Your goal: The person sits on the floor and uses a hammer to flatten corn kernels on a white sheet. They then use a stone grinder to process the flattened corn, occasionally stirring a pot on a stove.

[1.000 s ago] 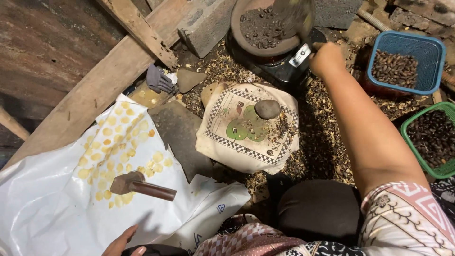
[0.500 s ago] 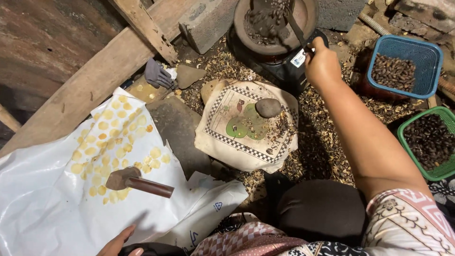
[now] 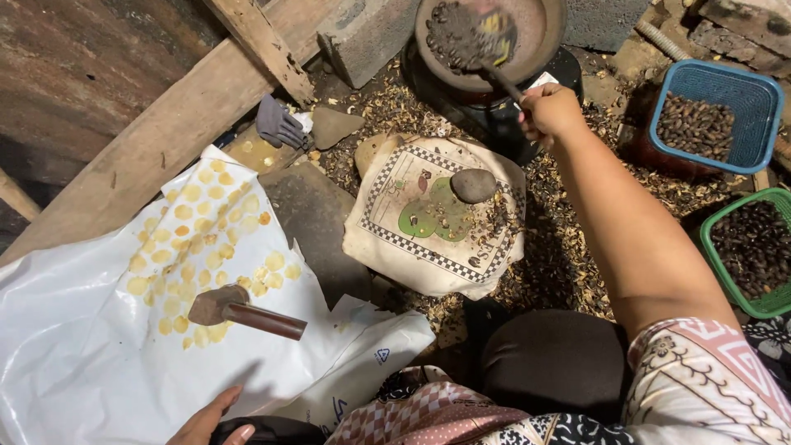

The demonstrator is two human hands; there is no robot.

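My right hand (image 3: 550,111) reaches forward and grips the handle of a ladle (image 3: 486,51), whose scoop sits among dark roasted seeds in a round clay pan (image 3: 544,41) on a black stove (image 3: 494,115). My left hand (image 3: 210,422) rests at the bottom edge, fingers loose, on or just above a white plastic sheet (image 3: 74,346). Several flattened yellow discs (image 3: 206,239) lie spread on that sheet, with a brown-handled flat mallet (image 3: 247,313) on top. In front of me lies a patterned cloth (image 3: 428,214) with a grey stone (image 3: 474,185) and shell bits on it.
A blue basket (image 3: 762,107) and a green basket (image 3: 713,247), both holding dark seeds, stand at the right. Husks litter the ground around the cloth. Wooden beams (image 3: 165,140) slant across the left, with a concrete block (image 3: 362,41) and a grey glove (image 3: 276,124) near them.
My right hand has swung the ladle from the pan's right rim toward its left side, stirring the seeds. The view has tipped down slightly. My left hand stays in place.
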